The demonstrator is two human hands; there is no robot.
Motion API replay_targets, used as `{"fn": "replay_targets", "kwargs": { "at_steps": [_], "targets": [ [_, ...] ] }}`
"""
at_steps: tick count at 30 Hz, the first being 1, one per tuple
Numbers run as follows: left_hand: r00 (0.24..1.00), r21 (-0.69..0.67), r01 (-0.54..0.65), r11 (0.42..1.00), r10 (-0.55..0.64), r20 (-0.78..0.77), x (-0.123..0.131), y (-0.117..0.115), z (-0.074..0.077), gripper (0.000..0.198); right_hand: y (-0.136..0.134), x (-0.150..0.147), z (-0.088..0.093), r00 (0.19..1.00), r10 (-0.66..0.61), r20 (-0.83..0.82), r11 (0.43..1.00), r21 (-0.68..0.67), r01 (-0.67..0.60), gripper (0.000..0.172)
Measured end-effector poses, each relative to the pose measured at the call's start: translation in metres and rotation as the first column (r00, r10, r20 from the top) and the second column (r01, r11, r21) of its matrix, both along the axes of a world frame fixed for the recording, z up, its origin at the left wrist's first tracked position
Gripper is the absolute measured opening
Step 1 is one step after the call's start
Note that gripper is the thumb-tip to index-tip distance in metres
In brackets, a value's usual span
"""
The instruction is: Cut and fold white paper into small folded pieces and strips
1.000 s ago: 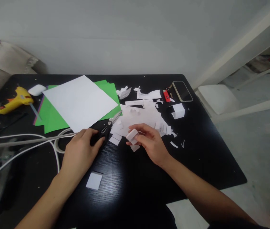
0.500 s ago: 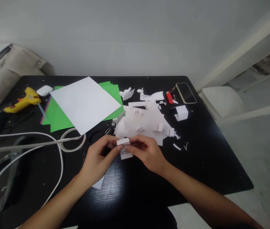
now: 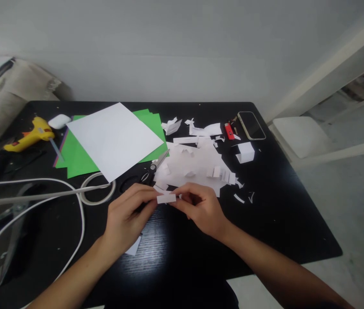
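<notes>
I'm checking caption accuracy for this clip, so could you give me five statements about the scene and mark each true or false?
1. The left hand and right hand both hold a small folded white paper piece. True.
2. The large square white paper sheet lies underneath the bright green paper sheets. False: the white sheet lies on top of the green ones.
3. A dark-screened, pale-edged phone lies near the far right corner of the black table. True.
4. The yellow plastic glue gun is in the right hand. False: the glue gun lies at the table's left side.
5. A small red oblong item lies left of the phone. True.
</notes>
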State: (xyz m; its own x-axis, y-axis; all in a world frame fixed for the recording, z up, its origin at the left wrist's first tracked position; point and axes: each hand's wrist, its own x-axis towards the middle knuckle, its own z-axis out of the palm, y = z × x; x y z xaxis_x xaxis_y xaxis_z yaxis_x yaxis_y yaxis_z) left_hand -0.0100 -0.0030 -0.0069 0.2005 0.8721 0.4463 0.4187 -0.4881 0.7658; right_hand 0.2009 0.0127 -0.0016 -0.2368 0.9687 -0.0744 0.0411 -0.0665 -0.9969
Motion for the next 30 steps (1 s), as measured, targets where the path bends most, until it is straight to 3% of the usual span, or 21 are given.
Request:
{"fn": "replay_targets", "kwargs": {
  "at_steps": [3,7,11,15,18,23,30],
  "targets": [
    [0.998,0.103,-0.04,0.994,0.044,-0.041,0.0,0.0,0.002,0.025,-0.003,-0.001,0.001,0.991,0.047,-0.122,0.993,-0.105,-0.059,0.013],
    [0.996,0.155,-0.048,0.987,0.058,-0.061,0.001,-0.002,0.003,0.026,-0.004,-0.002,0.002,0.98,0.068,-0.185,0.992,-0.097,-0.087,0.012],
    [0.986,-0.009,-0.15,0.989,0.149,-0.078,0.002,-0.002,-0.003,0.022,-0.005,0.001,0.001,0.992,0.03,-0.123,0.999,0.036,-0.026,0.01],
    [0.962,-0.161,-0.256,0.953,0.235,-0.139,0.003,-0.001,-0.008,0.023,-0.004,0.004,-0.001,0.999,-0.011,-0.039,0.97,0.244,0.02,0.02],
    [0.981,-0.101,-0.19,0.977,0.184,-0.066,0.003,-0.002,-0.006,0.02,-0.003,0.005,-0.002,0.999,-0.038,0.019,0.932,0.361,0.029,0.027],
    [0.999,0.026,0.031,0.999,-0.032,0.029,0.001,-0.005,0.0,0.028,-0.002,0.005,-0.001,0.999,-0.031,0.039,0.919,0.395,0.013,0.029],
    [0.997,0.064,0.063,0.996,-0.066,0.036,0.0,-0.002,0.004,0.02,-0.005,0.004,0.0,1.0,0.016,0.019,0.924,0.382,-0.022,0.028]
  ]
}}
